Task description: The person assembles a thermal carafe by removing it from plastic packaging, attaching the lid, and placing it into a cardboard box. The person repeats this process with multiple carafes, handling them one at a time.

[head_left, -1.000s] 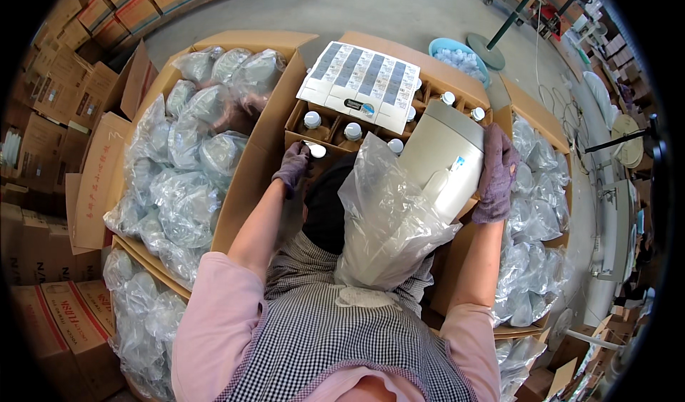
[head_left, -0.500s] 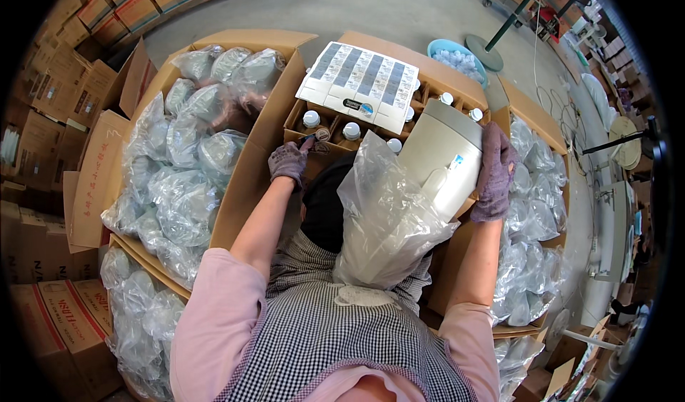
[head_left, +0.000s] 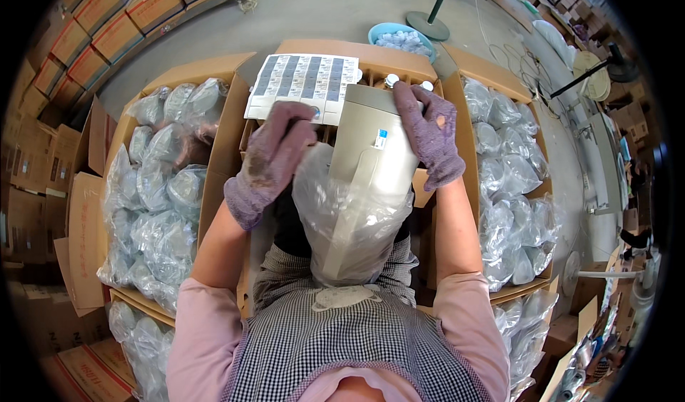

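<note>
A beige-grey cylindrical container [head_left: 357,134] with a darker grey rim stands tilted in my lap. It carries a small blue-and-white label, and its lower part is inside a clear plastic bag [head_left: 321,209]. My right hand [head_left: 432,131], in a purple glove, holds the container at its upper right side and rim. My left hand [head_left: 271,163], gloved too, is raised beside the bag's upper left edge. Its fingers are stretched out, a little blurred, and no object shows in them. Behind it lies a white sheet of printed labels [head_left: 303,81] on a divided carton.
White-capped bottles [head_left: 391,80] stand in the carton ahead. Open boxes of plastic-wrapped pieces flank me at left [head_left: 160,181] and right [head_left: 510,181]. Beyond are a blue basin [head_left: 403,39] and a stand's round base [head_left: 428,25]. Stacked cartons [head_left: 118,34] line the far left.
My left hand has lifted from the carton's edge and come right, toward the bag. The container has swung left and more upright, with my right hand still on it. The head view has shifted.
</note>
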A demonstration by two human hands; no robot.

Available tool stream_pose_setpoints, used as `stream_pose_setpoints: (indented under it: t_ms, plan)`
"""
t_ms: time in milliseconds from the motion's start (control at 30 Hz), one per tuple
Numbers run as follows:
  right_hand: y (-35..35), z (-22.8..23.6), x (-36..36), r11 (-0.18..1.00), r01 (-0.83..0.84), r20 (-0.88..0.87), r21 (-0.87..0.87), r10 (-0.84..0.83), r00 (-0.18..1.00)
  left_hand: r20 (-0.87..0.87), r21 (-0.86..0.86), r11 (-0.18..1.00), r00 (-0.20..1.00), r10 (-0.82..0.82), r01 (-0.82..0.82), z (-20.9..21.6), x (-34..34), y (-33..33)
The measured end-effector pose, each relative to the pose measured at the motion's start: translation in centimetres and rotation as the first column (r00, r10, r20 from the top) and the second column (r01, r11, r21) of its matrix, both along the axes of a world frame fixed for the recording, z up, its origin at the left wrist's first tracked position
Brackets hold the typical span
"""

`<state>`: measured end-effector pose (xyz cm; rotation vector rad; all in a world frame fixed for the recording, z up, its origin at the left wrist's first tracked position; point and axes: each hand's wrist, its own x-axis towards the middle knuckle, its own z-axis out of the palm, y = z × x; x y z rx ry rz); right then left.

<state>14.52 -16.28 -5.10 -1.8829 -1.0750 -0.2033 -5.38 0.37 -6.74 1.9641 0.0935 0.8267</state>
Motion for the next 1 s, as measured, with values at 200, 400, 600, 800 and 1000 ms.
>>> stream_pose_setpoints:
  t_ms: [200, 400, 600, 800, 1000]
  plan:
    - [-0.2, -0.1, 0.0, 0.998, 0.047, -0.033, -0.037, -0.048, 0.998, -0.213, 0.033, 0.996, 0.974, -0.072, 0.081, 1.5, 2.5, -3.5]
    - [-0.1, 0.7, -0.7, 0.999, 0.035, -0.124, -0.033, -0.039, 0.992, -0.245, 0.079, 0.993, 0.967, -0.069, 0.091, 0.7, 3.7, -4.1]
    - [-0.4, 0.0, -0.2, 1.000, -0.012, 0.061, -0.015, 0.013, 0.998, -0.228, 0.121, 0.987, 0.971, -0.072, 0.102, 0.9, 4.3, -4.7]
    - [-0.9, -0.7, 0.2, 0.999, 0.010, 0.203, -0.039, -0.002, 0.979, -0.294, 0.088, 0.995, 0.956, -0.016, 0.043, 1.7, 4.2, -5.8]
    - [-0.7, -1.6, 0.8, 1.000, -0.011, 0.275, -0.021, 0.017, 0.961, -0.056, 0.388, 0.922, 0.998, 0.009, 0.013, 1.8, 4.4, -4.0]
